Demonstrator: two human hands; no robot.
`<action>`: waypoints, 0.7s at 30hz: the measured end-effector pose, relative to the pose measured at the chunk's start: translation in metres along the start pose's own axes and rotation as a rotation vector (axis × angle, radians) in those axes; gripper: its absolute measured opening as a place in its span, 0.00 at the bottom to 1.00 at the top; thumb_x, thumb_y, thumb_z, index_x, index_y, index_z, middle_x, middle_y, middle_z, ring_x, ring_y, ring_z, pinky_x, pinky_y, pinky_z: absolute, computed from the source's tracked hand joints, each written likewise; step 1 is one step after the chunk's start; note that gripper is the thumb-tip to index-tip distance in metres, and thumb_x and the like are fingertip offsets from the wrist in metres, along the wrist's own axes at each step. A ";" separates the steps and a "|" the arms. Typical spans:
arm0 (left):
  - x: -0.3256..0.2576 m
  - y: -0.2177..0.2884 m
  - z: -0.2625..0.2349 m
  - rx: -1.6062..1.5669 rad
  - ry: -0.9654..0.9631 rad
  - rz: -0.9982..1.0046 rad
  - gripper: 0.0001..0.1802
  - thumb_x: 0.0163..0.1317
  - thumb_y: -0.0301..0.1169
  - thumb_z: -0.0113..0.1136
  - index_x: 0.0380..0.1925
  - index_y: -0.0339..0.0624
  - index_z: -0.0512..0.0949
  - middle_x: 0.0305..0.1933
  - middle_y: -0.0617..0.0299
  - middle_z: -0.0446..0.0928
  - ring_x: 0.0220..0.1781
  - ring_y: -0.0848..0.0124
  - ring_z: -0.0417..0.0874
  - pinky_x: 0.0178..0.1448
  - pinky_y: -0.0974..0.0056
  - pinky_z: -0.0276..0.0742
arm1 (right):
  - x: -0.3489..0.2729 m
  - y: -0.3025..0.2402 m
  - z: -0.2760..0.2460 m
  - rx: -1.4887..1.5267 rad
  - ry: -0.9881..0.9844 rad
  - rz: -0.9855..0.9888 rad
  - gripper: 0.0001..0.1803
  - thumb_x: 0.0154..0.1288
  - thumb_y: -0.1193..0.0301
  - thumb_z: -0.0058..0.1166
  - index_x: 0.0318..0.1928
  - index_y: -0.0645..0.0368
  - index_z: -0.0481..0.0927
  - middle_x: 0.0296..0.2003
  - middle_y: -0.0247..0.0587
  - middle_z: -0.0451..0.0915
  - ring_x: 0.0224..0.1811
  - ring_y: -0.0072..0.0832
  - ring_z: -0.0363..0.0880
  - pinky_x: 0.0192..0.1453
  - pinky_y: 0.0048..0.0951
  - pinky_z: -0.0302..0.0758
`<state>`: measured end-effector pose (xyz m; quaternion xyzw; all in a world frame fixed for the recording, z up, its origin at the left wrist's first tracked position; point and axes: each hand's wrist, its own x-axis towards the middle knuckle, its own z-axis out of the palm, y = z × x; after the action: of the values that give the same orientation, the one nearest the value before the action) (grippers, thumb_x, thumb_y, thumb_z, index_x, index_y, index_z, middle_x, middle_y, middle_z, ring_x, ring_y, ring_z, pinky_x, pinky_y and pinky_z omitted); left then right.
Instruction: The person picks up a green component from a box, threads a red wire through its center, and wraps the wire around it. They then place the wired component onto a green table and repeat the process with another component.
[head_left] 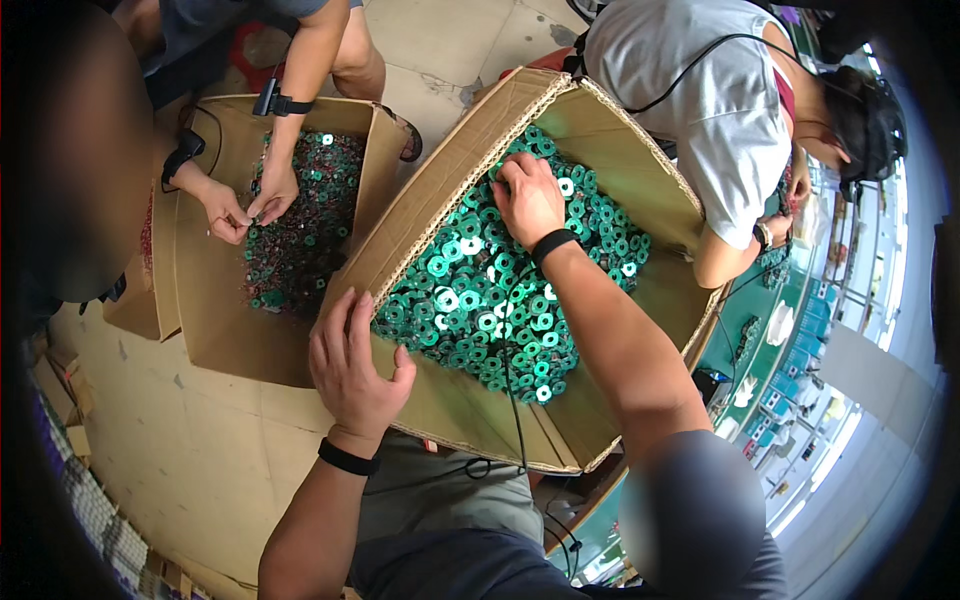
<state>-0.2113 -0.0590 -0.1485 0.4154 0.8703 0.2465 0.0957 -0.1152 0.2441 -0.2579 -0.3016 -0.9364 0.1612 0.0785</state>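
Note:
A large cardboard box (640, 130) stands in front of me, tilted in the view. It holds a heap of small green ring-shaped pieces (470, 270), some with a shiny metallic glint. My right hand (530, 200) reaches into the far part of the heap, its fingers curled down on the rings; the fingertips are hidden, so what they grasp does not show. My left hand (355, 370) lies against the near left corner of the box, fingers stretched out and thumb apart. A black band sits on each of my wrists, and a thin dark cable hangs over the rings.
Left of my box, another person's hands (255, 205) pinch something small over a second carton (210, 330) of mixed green and reddish parts. A person in a grey shirt (690, 110) leans over a green workbench (740, 330) at right. Tiled floor (220, 430) shows at lower left.

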 end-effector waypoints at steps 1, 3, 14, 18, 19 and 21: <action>0.000 0.000 0.000 0.001 -0.001 -0.001 0.43 0.47 0.32 0.71 0.69 0.45 0.71 0.67 0.51 0.73 0.63 0.48 0.76 0.67 0.47 0.73 | 0.000 -0.001 0.000 -0.005 -0.012 -0.001 0.08 0.59 0.71 0.67 0.38 0.57 0.82 0.46 0.42 0.81 0.50 0.45 0.78 0.55 0.44 0.78; -0.001 0.000 0.000 0.000 -0.005 -0.004 0.43 0.48 0.32 0.70 0.68 0.45 0.71 0.67 0.51 0.73 0.63 0.48 0.76 0.66 0.47 0.73 | 0.000 -0.004 0.001 -0.010 -0.025 -0.001 0.09 0.59 0.71 0.67 0.39 0.57 0.81 0.45 0.42 0.81 0.49 0.45 0.78 0.54 0.44 0.77; -0.002 -0.001 0.001 -0.014 -0.033 -0.023 0.43 0.47 0.28 0.69 0.68 0.42 0.70 0.70 0.50 0.72 0.68 0.47 0.73 0.71 0.46 0.69 | -0.005 -0.050 0.023 -0.004 -0.023 0.119 0.16 0.55 0.69 0.70 0.42 0.55 0.80 0.43 0.41 0.82 0.55 0.45 0.75 0.57 0.49 0.69; -0.003 -0.002 0.000 -0.013 -0.025 -0.021 0.43 0.46 0.28 0.69 0.68 0.42 0.70 0.70 0.50 0.72 0.68 0.47 0.74 0.71 0.46 0.70 | -0.001 -0.049 0.029 -0.040 -0.040 0.187 0.13 0.57 0.69 0.68 0.43 0.51 0.80 0.43 0.37 0.84 0.54 0.43 0.75 0.56 0.49 0.68; -0.003 -0.002 0.000 -0.014 -0.027 -0.022 0.43 0.46 0.28 0.69 0.68 0.42 0.70 0.70 0.50 0.72 0.68 0.47 0.74 0.71 0.46 0.70 | 0.000 -0.047 0.029 -0.047 -0.030 0.185 0.13 0.58 0.69 0.67 0.43 0.52 0.80 0.44 0.38 0.85 0.54 0.43 0.76 0.56 0.48 0.68; -0.002 -0.001 0.000 -0.018 -0.020 -0.019 0.43 0.46 0.28 0.69 0.68 0.41 0.70 0.70 0.50 0.72 0.68 0.47 0.74 0.71 0.46 0.69 | 0.000 -0.047 0.031 -0.064 -0.045 0.187 0.13 0.59 0.69 0.67 0.44 0.52 0.80 0.44 0.38 0.84 0.54 0.43 0.76 0.56 0.48 0.68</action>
<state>-0.2107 -0.0610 -0.1489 0.4087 0.8710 0.2491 0.1105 -0.1482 0.2008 -0.2701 -0.3866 -0.9103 0.1446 0.0326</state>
